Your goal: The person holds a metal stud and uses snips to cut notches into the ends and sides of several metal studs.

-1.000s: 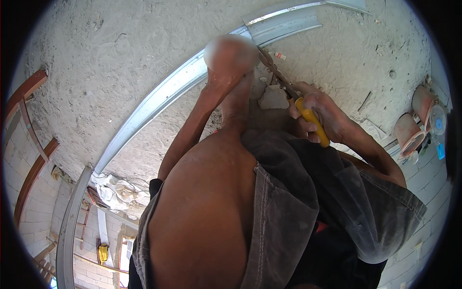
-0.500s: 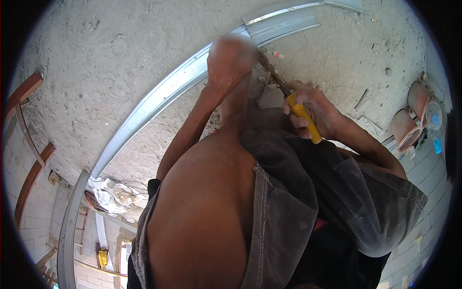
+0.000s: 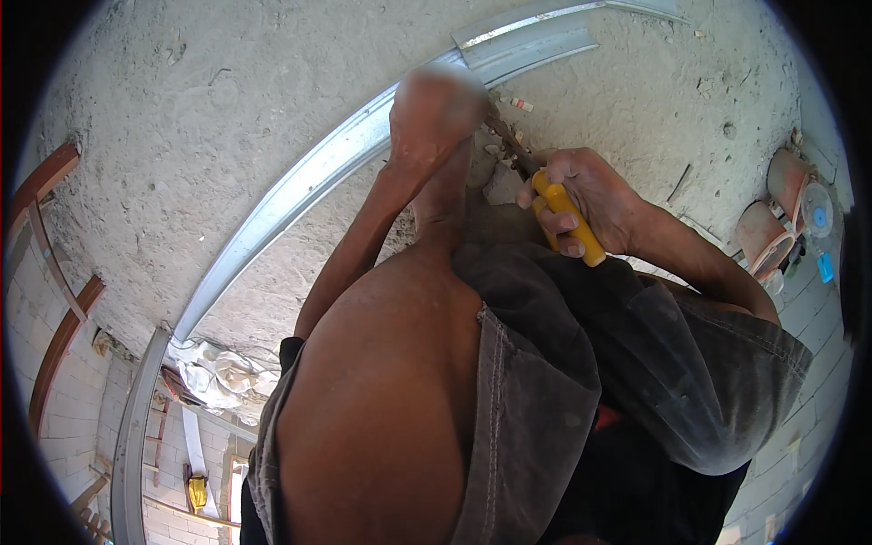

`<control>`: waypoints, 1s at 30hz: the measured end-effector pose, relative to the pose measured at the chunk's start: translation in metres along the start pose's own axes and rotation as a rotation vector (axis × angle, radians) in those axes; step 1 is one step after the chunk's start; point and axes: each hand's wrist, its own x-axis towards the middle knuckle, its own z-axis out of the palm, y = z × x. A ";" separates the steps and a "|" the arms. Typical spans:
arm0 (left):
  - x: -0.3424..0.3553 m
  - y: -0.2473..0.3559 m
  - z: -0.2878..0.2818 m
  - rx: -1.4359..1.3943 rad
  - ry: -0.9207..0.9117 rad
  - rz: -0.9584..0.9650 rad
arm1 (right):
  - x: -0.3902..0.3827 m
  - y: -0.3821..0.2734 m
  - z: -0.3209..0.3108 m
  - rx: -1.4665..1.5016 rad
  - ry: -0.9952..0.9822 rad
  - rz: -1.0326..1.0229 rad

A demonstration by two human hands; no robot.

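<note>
Yellow-handled tool (image 3: 565,216) sits clenched in your right hand (image 3: 590,200), tip against the metal track (image 3: 318,173); your blurred left hand (image 3: 434,113) presses there, grip unclear.

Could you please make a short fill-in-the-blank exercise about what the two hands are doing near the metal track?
1. The right hand grips a tool with a ____ handle.
2. The left hand rests on a curved-looking ____ track.
3. The track lies against a rough, pale ____ surface.
4. Crumpled ____ cloth lies near the lower left part of the track.

Missing words: yellow; metal; plaster; white
</note>
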 end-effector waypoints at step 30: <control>0.035 -0.008 -0.022 0.330 -0.326 -0.186 | 0.022 0.040 -0.031 -0.007 -0.035 -0.158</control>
